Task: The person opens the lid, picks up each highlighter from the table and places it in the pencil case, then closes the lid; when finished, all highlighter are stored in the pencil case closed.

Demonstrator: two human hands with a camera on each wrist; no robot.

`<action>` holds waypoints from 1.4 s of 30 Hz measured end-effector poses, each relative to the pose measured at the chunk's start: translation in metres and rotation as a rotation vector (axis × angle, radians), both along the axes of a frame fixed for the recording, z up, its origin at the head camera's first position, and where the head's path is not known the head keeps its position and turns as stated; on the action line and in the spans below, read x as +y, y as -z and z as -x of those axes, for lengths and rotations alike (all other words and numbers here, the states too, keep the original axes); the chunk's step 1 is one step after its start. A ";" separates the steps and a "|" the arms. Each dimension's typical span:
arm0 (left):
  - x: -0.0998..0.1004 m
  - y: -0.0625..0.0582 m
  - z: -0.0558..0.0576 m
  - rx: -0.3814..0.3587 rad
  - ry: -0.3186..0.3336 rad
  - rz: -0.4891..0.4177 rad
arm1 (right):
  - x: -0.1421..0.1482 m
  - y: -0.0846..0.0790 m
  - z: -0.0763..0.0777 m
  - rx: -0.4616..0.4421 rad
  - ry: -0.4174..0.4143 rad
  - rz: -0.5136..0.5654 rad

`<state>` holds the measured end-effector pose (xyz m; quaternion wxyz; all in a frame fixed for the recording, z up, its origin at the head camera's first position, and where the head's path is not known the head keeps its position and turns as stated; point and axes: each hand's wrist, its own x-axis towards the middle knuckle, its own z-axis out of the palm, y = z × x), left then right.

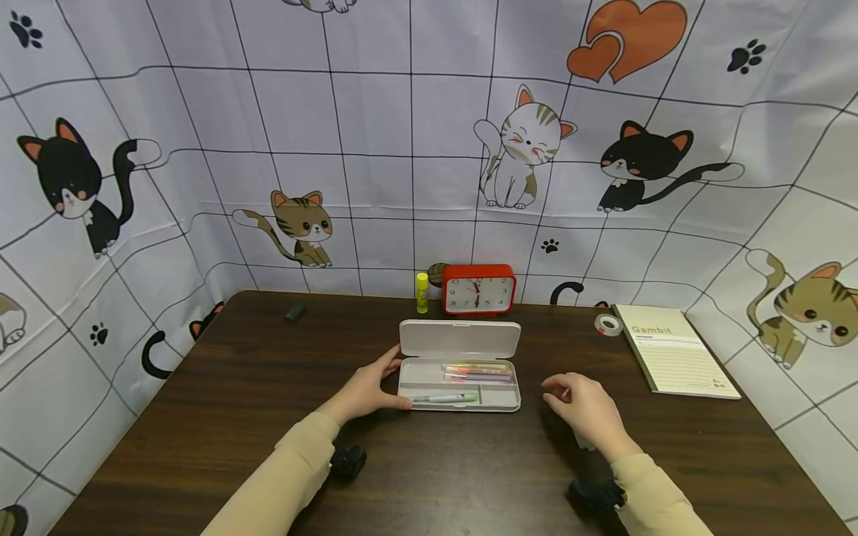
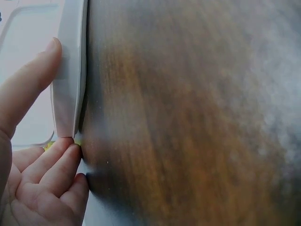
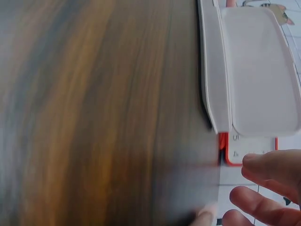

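Note:
A white pencil case [image 1: 459, 406] lies on the table with its lid [image 1: 460, 339] raised at the back. Several colored pens [image 1: 477, 371] sit in its rear compartment, and a white-and-green pen [image 1: 445, 398] lies in the front one. My left hand [image 1: 367, 387] holds the case's left end, the thumb at the front corner and the fingers around the side. To the right of the case, my right hand [image 1: 585, 408] hovers with loosely bent fingers and nothing in them. In the right wrist view, its fingers [image 3: 273, 169] are apart from the case's end.
Behind the case stand a red clock [image 1: 479, 290] and a yellow glue stick [image 1: 421, 292]. A roll of tape [image 1: 608, 324] and a notepad [image 1: 677, 350] lie at the back right. A dark eraser-like block [image 1: 295, 312] is at the back left of the table [image 1: 469, 476].

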<state>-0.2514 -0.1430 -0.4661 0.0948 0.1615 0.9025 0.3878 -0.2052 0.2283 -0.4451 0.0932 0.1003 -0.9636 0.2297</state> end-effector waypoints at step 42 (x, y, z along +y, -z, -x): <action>0.001 0.001 0.001 0.005 0.002 0.008 | 0.061 0.007 -0.009 -0.067 0.134 0.035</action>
